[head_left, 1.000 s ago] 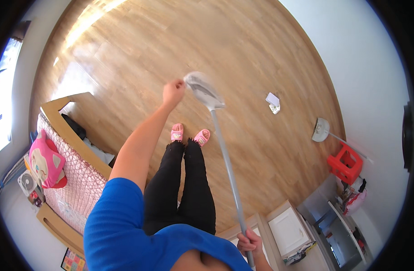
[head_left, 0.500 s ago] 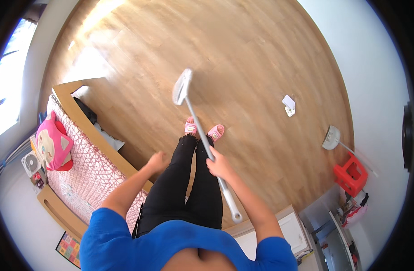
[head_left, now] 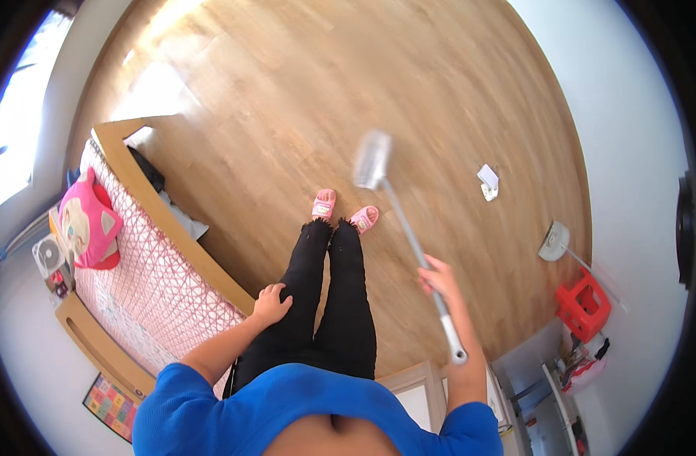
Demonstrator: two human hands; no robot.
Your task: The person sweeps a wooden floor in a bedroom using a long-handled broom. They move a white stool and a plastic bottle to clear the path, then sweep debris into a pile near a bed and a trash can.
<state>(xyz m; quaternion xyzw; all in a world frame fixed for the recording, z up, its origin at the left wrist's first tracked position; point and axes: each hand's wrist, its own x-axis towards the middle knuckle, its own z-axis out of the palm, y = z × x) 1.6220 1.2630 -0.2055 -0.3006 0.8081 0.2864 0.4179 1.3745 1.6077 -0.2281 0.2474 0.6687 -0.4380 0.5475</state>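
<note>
My right hand (head_left: 440, 278) is closed around the grey handle of a broom (head_left: 407, 225), out to the right of my legs. The white end of the handle points back toward my right forearm. At the far end, the broom's pale head (head_left: 373, 159) is over the wooden floor ahead of my feet, smeared by motion. On my left thigh rests my left hand (head_left: 273, 305), fingers spread and nothing in it. Two crumpled white scraps (head_left: 488, 182) lie on the floor to the right of the broom head; I cannot make out what they are.
A bed (head_left: 154, 277) with a wooden frame and a pink pillow (head_left: 90, 222) stands close on my left. To the right, a white long-handled dustpan (head_left: 553, 242) and a red plastic stool (head_left: 583, 305) are near the wall. My feet wear pink slippers (head_left: 323, 208).
The broom has swung to the right, its head moving away from in front of my feet. My right hand has shifted right with it. My left hand has come to rest on my thigh.
</note>
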